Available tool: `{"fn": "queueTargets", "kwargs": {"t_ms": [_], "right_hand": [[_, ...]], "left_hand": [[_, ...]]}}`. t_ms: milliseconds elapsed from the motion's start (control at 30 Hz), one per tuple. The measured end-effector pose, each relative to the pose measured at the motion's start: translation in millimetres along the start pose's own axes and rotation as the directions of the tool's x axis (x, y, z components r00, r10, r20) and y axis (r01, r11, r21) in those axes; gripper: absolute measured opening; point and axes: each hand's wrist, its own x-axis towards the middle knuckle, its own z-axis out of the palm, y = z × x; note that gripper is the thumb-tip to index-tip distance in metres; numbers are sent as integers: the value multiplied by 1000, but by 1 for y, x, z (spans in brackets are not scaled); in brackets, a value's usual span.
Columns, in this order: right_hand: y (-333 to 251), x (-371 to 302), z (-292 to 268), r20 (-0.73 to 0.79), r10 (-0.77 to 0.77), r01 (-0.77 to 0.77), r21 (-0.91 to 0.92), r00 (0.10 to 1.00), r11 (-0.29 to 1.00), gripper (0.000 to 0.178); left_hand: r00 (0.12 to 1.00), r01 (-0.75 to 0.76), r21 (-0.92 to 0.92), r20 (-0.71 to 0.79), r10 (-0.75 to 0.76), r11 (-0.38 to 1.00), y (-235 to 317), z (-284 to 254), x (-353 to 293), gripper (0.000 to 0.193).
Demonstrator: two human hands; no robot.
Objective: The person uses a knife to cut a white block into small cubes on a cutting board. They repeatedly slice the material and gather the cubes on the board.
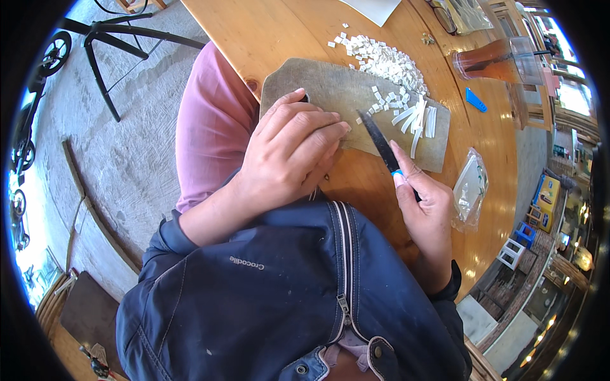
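My right hand (426, 200) grips a small knife (379, 142) with a dark blade and a bit of blue at its handle. The blade points away and to the left, over the near edge of a worn grey-brown cutting board (330, 79). My left hand (292, 143) lies over the board's left part, fingers bent and pressed together; whatever they hold is hidden, though a dark bit shows by a fingertip. Thin white strips (416, 119) and loose small white squares (387, 100) lie on the board, right of the blade tip. Beyond them spreads a heap of white squares (387, 60).
The board rests on a wooden table (279, 28). Toward the right are a cup of brown drink (492, 61), a blue plastic piece (475, 100) and a clear plastic packet (470, 190). Eyeglasses (443, 16) and white paper (375, 7) lie at the far side.
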Motion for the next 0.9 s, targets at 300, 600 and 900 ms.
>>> {"fn": "queueTargets", "kwargs": {"t_ms": [300,600,900], "right_hand": [[13,10,1,-96,-77,62,-151,992,987,54],[24,9,-18,-295,52,-37,56,954,998,46],[18,7,-29,-293,179,-112,232,939,966,44]], "left_hand": [[1000,8,19,-30,-8,1000,-3,3,0,28],[986,75,139,140,-94,987,23,24,43,20],[963,80,418,203,-179,905,29,58,65,20]]}}
